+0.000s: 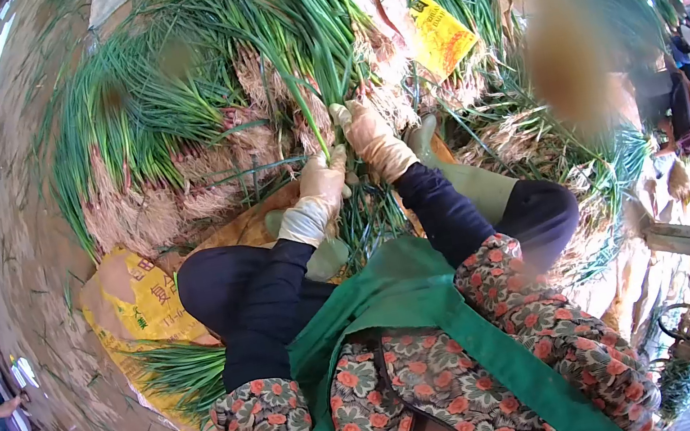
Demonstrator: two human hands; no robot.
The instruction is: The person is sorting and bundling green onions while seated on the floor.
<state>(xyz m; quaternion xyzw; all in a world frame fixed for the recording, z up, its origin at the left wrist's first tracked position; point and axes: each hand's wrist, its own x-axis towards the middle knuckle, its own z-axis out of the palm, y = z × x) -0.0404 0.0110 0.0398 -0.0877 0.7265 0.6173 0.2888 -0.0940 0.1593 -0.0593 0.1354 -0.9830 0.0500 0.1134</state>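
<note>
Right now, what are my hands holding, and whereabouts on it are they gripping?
Both gloved hands grip one bunch of green onions. The left hand and right hand close around its lower stalks, just above the roots.

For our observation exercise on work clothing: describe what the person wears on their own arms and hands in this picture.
Both hands wear light beige, tight-fitting gloves, the left hand and the right hand, with cuffs gathered at the wrists. Each forearm is covered by a dark navy sleeve. Over the upper arms lies a floral sleeve with orange-red flowers on a dark ground. A green apron strap crosses the shoulder.
</note>
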